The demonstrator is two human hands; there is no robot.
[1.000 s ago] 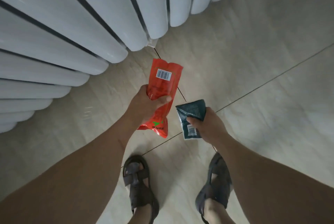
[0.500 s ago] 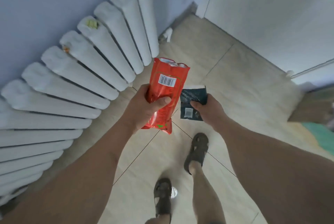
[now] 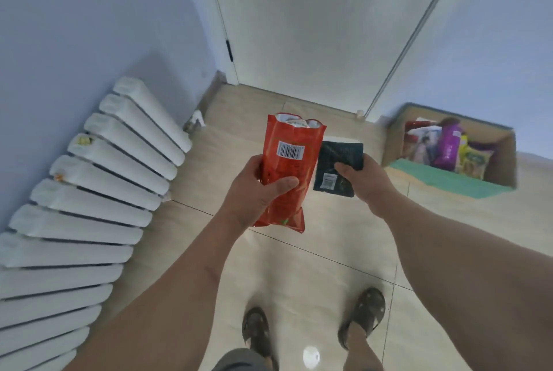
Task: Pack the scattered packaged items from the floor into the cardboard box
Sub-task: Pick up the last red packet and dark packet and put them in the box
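Observation:
My left hand grips a tall red packet with a barcode, held upright in the middle of the view. Right beside it, my right hand pinches a small dark green packet by its right edge. The open cardboard box stands on the floor at the right, against the wall, with a green flap in front. Several colourful packets fill its inside. Both hands are well left of the box and above the floor.
A white column radiator runs along the left wall. A closed white door is straight ahead. Tan floor tiles lie between my sandalled feet and the box.
The view has swung up and to the right, from the radiator and floor to the door, bringing the box into sight. Both hands keep hold of their packets.

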